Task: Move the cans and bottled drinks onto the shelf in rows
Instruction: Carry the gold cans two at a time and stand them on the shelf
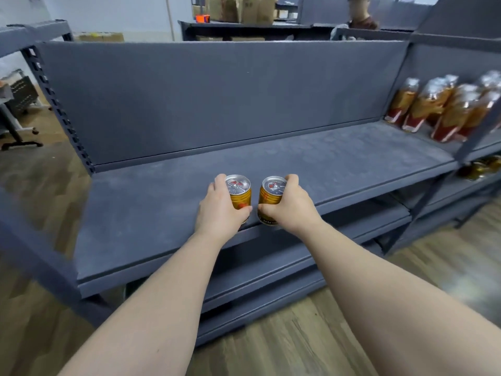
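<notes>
My left hand (217, 210) grips a gold can (240, 195) with a silver pull-tab top. My right hand (291, 204) grips a second gold can (269, 198) of the same kind. Both cans stand upright and side by side, a small gap between them, over the front part of the grey shelf board (168, 213). I cannot tell whether their bases touch the board. The rest of this board is bare.
Several amber bottled drinks (439, 109) with silver caps stand on the neighbouring shelf at the right. More gold cans (481, 169) sit on a lower level there. A grey back panel (211, 99) closes the shelf behind. A person sits far back, behind the shelf.
</notes>
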`<state>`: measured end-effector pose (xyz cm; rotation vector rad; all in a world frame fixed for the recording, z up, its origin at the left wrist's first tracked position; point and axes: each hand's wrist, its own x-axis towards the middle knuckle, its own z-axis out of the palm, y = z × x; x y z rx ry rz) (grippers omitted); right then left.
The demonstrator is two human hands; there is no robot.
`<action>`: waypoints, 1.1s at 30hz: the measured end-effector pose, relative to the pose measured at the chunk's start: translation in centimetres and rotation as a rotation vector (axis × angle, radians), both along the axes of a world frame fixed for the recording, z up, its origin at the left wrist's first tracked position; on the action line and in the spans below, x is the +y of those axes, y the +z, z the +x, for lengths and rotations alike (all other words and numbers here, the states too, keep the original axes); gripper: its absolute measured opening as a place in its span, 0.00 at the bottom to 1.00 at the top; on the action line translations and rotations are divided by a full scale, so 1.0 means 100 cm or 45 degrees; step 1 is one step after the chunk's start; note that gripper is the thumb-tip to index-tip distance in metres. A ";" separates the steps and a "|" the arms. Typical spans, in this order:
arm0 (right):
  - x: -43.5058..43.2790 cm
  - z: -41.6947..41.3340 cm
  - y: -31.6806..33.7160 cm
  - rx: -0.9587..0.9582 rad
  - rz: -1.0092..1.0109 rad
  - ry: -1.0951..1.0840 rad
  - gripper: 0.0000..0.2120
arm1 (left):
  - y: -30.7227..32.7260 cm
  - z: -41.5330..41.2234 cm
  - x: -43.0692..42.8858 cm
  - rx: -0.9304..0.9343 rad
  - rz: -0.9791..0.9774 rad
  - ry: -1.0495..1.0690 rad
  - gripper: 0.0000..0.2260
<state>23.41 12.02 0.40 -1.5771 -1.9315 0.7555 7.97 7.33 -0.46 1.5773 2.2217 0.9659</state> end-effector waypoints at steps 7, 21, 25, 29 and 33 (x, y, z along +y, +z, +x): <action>-0.013 0.090 0.000 -0.006 0.019 -0.255 0.31 | -0.003 0.082 0.017 -0.019 0.015 -0.262 0.33; -0.051 0.268 -0.014 -0.002 -0.009 -0.654 0.29 | -0.014 0.256 0.031 -0.025 -0.063 -0.655 0.31; -0.069 0.328 -0.020 0.012 -0.024 -0.779 0.28 | -0.015 0.317 0.030 -0.012 -0.077 -0.791 0.32; -0.092 0.393 -0.024 0.017 -0.047 -0.937 0.29 | -0.015 0.385 0.025 0.000 -0.082 -0.945 0.32; -0.117 0.455 -0.029 0.031 -0.065 -1.110 0.28 | -0.018 0.450 0.017 -0.018 -0.098 -1.118 0.31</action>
